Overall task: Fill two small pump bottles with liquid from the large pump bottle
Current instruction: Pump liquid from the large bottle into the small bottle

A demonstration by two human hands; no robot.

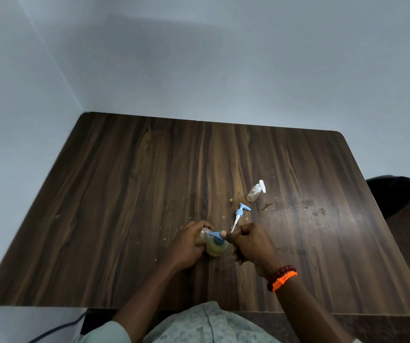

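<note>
Large pump bottle between hands; loose blue pump, capped small bottle beyond.

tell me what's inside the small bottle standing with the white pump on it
A thin layer of yellowish liquid sits at the bottom of the small bottle; the rest looks clear and empty. The white pump covers its neck, so the opening is hidden.

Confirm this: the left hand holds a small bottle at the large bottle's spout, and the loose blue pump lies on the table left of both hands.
Not quite. The head view shows the loose blue pump beyond the right hand, not left of both hands. The left hand does hold the small bottle at the large bottle spout.
</note>
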